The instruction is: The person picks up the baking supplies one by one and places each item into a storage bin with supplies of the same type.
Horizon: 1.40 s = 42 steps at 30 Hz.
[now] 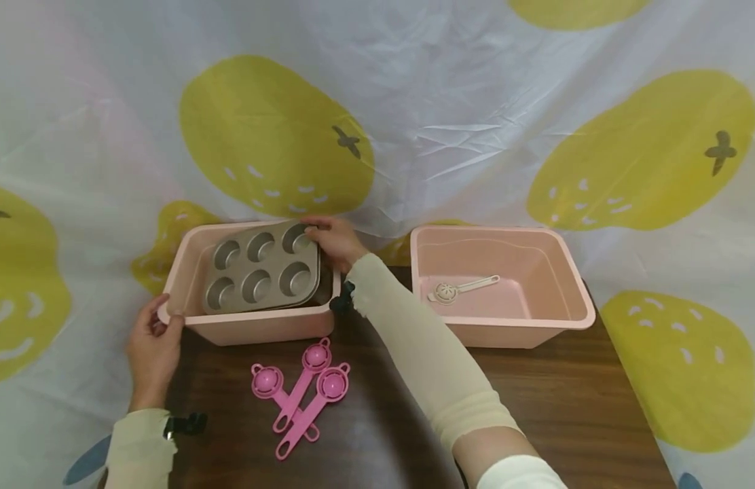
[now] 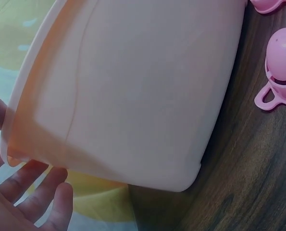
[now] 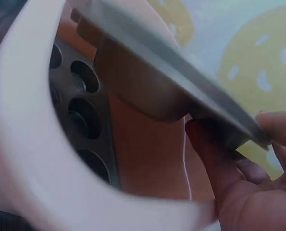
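1. Left hand: grasping the left bin's 8 o'clock corner, fingers hooked round the rim. Probably steadying the bin against the other hand's push or pull.
2. Left bin: pink, at the far side of the wooden table. Holds the muffin tins; its walls likely keep them from sliding.
3. Upper muffin tin: six cups, in the left bin's mouth, tilted, 2 o'clock corner raised. The slant seems due to being held by that one corner.
4. Lower muffin tin: under the upper one inside the left bin, best seen from the right wrist. How it rests is mostly hidden.
5. Three pink egg separators: on the table, toward the left bin's 5 o'clock, handles crossed. Look loosely laid, not lined up.
6. Right hand: pinching the upper tin's 2 o'clock corner, digits on both faces. The thin edge presumably makes the handiest hold.
7. Right bin: at the left bin's 3 o'clock, well apart, untouched.
8. Pale egg separator: flat on the right bin's floor, handle pointing to 2 o'clock.
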### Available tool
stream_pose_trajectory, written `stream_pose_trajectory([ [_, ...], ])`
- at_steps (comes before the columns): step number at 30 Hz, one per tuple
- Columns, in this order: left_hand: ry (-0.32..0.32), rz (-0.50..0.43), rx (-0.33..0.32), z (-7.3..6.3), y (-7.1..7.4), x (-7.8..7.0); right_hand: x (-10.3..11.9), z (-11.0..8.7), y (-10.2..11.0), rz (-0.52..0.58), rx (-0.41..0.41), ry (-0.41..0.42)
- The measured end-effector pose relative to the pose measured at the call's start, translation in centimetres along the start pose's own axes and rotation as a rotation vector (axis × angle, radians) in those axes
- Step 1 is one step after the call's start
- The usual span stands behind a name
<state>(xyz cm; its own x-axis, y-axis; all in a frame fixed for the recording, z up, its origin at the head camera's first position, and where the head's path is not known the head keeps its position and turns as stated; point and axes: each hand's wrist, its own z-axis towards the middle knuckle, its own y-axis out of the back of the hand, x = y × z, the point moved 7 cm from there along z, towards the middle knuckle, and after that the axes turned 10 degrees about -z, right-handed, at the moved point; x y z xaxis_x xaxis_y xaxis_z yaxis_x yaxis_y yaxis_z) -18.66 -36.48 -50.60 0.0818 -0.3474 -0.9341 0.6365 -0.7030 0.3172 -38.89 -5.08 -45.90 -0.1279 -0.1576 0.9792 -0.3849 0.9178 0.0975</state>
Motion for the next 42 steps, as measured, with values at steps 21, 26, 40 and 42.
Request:
stream_pose_trajectory([
  [21, 0.001, 0.024, 0.011, 0.2, -0.7, 0.2, -0.7, 0.4, -2.6, -0.147, 0.016, -0.024],
  [26, 0.007, 0.006, 0.021, 0.3, -0.8, 0.1, -0.6, 0.3, -2.5, -0.143, 0.063, -0.051],
  [40, 0.047, 0.0, 0.032, 0.5, -0.9, 0.2, 0.2, -0.2, -1.9, -0.116, 0.054, -0.096],
  [42, 0.043, -0.007, 0.031, 0.5, -0.8, 0.2, 1.0, -0.4, -1.6, -0.142, 0.029, -0.068],
])
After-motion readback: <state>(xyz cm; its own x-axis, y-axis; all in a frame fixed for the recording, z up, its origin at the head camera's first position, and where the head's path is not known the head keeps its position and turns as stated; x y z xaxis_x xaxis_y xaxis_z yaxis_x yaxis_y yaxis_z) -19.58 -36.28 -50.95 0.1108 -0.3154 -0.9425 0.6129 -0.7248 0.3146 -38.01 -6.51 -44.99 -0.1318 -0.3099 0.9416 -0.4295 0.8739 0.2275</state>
